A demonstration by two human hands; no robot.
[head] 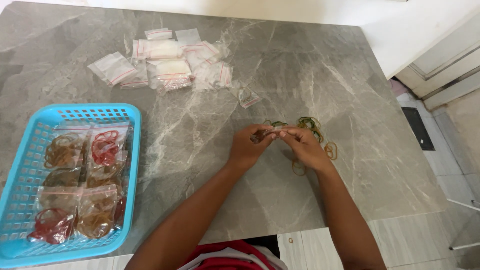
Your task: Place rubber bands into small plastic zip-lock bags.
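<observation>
Both forearms are bare, with no sleeves, watch or rings visible on the hands. Below them shows a red garment [227, 257] with white stripes.

Bare marble table [210, 145] is lying open between the blue basket [131, 165] at the left edge and the two hands, giving room to pass. A heap of empty plastic bags [165, 62] is blocking the far side, one bag [248, 97] is lying near the hands, and loose rubber bands [311, 124] are crowding the right.
</observation>
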